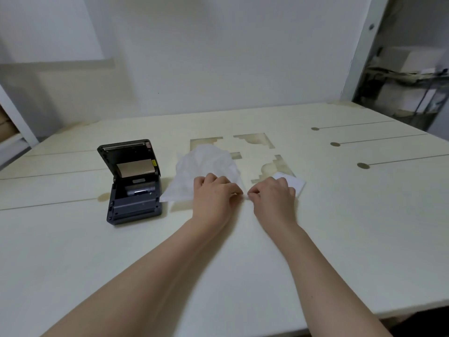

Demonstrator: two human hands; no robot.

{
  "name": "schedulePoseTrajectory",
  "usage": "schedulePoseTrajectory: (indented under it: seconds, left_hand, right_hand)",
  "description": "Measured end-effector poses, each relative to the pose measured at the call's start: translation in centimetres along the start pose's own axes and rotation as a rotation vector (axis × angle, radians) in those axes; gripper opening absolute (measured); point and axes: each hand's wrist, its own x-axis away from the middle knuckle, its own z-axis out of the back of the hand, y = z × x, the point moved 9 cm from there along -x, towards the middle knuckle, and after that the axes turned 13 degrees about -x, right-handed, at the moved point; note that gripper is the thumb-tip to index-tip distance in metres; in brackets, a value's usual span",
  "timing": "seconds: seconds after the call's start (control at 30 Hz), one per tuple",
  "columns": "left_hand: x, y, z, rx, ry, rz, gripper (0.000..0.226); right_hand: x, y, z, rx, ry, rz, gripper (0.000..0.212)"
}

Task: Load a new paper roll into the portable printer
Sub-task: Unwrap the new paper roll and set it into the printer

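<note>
While the printer (133, 181) is sitting open on the left side of the table (243, 263) with its lid tipped up and back, the person is working on a thin white wrapper (206, 166) in the middle. The left hand (215, 194) is pinching the near right corner of the wrapper, and the right hand (273, 193) is pinching just beside it, so the two grips are almost touching. Both hands are closing on the wrapper edge. A white thing, likely the paper roll (292, 184), is peeking out just past the right hand, partly hiding under it. I cannot tell if the hand is touching it.

To do this step well, I think the hands should be pulling apart slowly and gently, so the wrapper is tearing cleanly. The roll is lying far to the right of the printer, so it is needing a short trip left afterwards.
</note>
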Motion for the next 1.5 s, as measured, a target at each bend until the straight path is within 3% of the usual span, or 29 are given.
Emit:
schedulePoseTrajectory:
  seconds: [0.17, 0.37, 0.63, 0.83, 1.0, 1.1, 1.23, 1.33, 1.5]
  left_hand:
    - [0.7, -1.2, 1.0, 0.14, 0.093, 0.092, 0.015]
    - [0.4, -0.6, 2.0, 0.178, 0.173, 0.031, 0.018]
    - [2.0, -4.6, 2.7, -0.051, 0.267, 0.291, 0.009]
    - [3.2, -7.4, 2.5, 0.05, 0.178, 0.576, 0.014]
    - [2.9, -7.8, 2.7, 0.301, 0.134, 0.589, 0.026]
    - [1.0, -6.3, 3.4, 0.302, 0.135, 0.362, 0.032]
    - [-0.8, -3.6, 1.4, 0.276, -0.118, 0.122, 0.029]
    - [-1.2, -4.2, 1.0, 0.34, -0.246, 0.223, 0.016]
    - [-1.6, -4.9, 1.7, 0.521, -0.21, 0.359, 0.012]
  right_hand:
    - [0.7, -1.1, 1.2, -0.12, 0.07, 0.111, 0.014]
    - [1.0, -1.7, 2.5, -0.128, 0.213, 0.17, 0.008]
    - [1.0, 2.5, 4.2, 0.012, 0.381, -0.203, 0.013]
    - [1.1, 4.4, 4.3, 0.0, 0.423, -0.353, 0.017]
    - [1.3, 3.1, 5.0, -0.218, 0.535, -0.176, 0.028]
    - [1.4, 0.8, 4.9, -0.278, 0.542, -0.012, 0.034]
    - [0.8, -0.3, 3.0, -0.189, 0.35, 0.047, 0.036]
    - [0.5, 0.0, 2.0, -0.13, 0.246, 0.06, 0.021]
    - [0.4, -1.0, 3.2, -0.244, 0.344, 0.137, 0.009]
